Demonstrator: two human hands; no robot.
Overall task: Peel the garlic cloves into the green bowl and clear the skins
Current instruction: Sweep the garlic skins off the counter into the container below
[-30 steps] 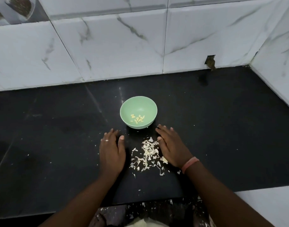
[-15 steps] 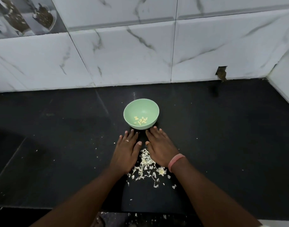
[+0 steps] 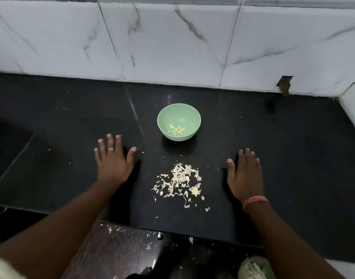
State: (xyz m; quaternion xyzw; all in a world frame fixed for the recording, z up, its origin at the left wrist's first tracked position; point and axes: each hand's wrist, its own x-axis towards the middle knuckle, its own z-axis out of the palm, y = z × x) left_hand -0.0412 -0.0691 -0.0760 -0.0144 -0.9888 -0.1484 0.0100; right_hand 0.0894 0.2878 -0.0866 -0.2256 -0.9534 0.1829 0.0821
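both hands have spread apart from the skins [image 3: 177,181], left hand [image 3: 112,161] and right hand [image 3: 245,178] flat, fingers straight, holding nothing.

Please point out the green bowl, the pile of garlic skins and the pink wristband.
green bowl [image 3: 190,109]: head view, far inner wall.
pile of garlic skins [image 3: 179,178]: head view, middle of the heap.
pink wristband [image 3: 255,201]: head view, top of the band.
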